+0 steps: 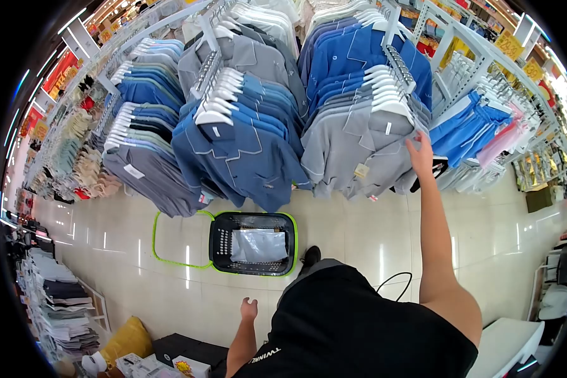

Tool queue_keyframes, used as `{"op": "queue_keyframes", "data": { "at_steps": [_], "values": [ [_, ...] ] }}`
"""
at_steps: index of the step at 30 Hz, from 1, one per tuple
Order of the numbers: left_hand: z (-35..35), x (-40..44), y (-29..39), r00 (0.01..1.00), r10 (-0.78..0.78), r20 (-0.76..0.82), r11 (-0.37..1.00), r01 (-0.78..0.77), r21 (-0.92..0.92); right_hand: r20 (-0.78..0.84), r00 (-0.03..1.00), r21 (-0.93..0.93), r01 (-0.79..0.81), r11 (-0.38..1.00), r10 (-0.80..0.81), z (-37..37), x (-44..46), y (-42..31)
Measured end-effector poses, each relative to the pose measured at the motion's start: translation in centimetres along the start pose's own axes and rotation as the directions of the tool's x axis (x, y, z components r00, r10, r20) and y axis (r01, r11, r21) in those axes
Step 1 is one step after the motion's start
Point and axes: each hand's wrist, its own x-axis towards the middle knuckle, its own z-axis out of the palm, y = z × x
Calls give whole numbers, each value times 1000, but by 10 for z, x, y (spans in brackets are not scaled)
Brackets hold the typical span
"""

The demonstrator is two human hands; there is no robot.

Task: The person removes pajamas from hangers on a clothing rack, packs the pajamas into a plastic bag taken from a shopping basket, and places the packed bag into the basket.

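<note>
Left: a basket (222,242) is set on the floor (353,217), a plastic-wrapped package (258,246) held in it | near left: the left hand (249,309) is held in mid-air, fingers loosely parted | far right: a grey shirt (343,148) is hung up, its right edge touched by the right hand (420,153); whether cloth is pinched cannot be told

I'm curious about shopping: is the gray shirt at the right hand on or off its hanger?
On: the gray piped shirt hangs from a white hanger visible at its neckline.
</note>
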Motion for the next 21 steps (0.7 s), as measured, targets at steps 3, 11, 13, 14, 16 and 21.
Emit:
{"op": "queue_keyframes", "data": {
  "at_steps": [3,11,13,14,16,21],
  "values": [
    [33,-26,-11,1000,-5,-26,993,2,-117,85,986,-17,-142,990,143,10,-19,30],
    [118,-101,-41,999,-36,23,968,40,-249,438,896,-201,17,980,74,-11,-86,56],
    [145,-118,-54,997,-40,60,976,52,-210,531,834,-260,-7,966,149,4,-110,85],
    [154,-126,-58,995,-49,86,973,67,-221,603,788,-294,76,953,123,9,-126,97],
    [175,-138,-68,990,-78,116,966,104,-235,757,647,-289,211,934,88,15,-159,118],
    [205,-147,-81,980,-116,159,966,148,-212,915,378,-199,118,973,141,17,-246,155]
  ]
}}
